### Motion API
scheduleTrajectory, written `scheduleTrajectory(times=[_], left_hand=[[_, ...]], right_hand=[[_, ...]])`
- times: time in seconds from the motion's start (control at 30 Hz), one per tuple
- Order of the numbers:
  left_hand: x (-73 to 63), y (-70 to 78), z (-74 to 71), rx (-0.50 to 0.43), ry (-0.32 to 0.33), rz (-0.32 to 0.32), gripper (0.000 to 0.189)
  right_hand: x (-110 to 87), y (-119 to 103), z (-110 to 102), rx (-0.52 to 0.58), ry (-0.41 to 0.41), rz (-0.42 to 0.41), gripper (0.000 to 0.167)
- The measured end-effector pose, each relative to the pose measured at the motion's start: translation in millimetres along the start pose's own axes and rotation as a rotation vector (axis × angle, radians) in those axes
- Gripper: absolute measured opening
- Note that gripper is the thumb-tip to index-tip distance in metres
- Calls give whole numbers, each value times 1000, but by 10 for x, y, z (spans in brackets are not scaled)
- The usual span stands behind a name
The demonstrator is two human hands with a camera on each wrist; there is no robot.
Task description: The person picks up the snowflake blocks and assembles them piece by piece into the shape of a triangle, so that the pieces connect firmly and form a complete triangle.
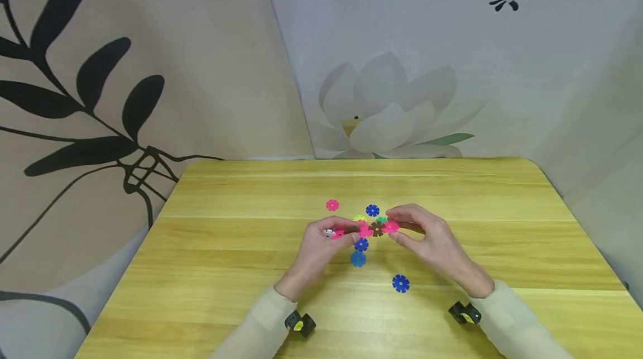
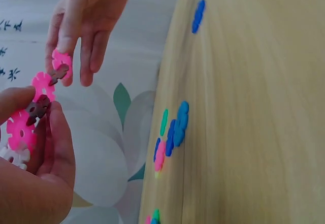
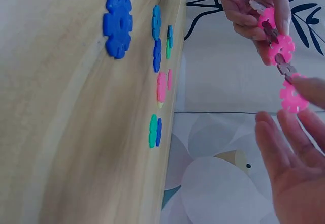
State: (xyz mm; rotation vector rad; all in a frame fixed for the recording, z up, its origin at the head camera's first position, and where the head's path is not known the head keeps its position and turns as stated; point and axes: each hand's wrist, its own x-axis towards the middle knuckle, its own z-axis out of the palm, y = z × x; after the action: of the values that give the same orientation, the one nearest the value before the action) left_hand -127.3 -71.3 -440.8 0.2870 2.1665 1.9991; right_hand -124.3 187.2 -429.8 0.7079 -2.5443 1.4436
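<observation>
A chain of slotted plastic snowflake discs, pink and brown by turns with a white disc at one end, is held above the table between both hands. My left hand pinches the chain near its middle, thumb on one side and fingers on the other. At the other end, a pink disc sits between the thumb and fingers of my right hand. A brown disc joins that pink disc to another pink disc by the left fingertips. The left fingers hide part of the chain.
Loose discs lie on the wooden table: a dark blue one nearest the person, a lighter blue one, a pink one and another blue one farther back. Green and yellow discs show partly behind the hands.
</observation>
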Motion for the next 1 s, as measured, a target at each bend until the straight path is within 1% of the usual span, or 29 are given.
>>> scheduleTrajectory(times=[0.1,0.17,0.27,0.4,0.47,0.57,0.63,0.73,0.8,0.87,1.0], left_hand=[[-9,15,4,47,-11,40,20],[-14,24,9,53,-21,70,20],[-20,33,19,50,-37,103,20],[-13,27,35,41,-50,114,20],[-6,22,43,42,-59,105,21],[1,4,41,48,-92,79,25],[9,-11,26,40,-136,71,30],[18,-28,-26,10,-216,63,45],[15,-32,-76,3,-242,55,55],[1,-29,-130,23,-236,34,56],[-13,-31,-209,100,-176,-5,34]], right_hand=[[-16,12,3,27,-61,45,39],[-23,8,19,35,-89,56,39],[-22,-17,53,53,-91,50,35],[4,-49,85,86,-54,56,19],[29,-58,88,90,-38,71,12],[84,-60,78,108,-34,117,7],[135,-53,60,127,-46,154,8],[216,-41,6,134,-86,210,13],[274,-36,-39,123,-120,231,15],[328,-32,-89,108,-162,243,16],[441,-17,-163,114,-240,251,16]])
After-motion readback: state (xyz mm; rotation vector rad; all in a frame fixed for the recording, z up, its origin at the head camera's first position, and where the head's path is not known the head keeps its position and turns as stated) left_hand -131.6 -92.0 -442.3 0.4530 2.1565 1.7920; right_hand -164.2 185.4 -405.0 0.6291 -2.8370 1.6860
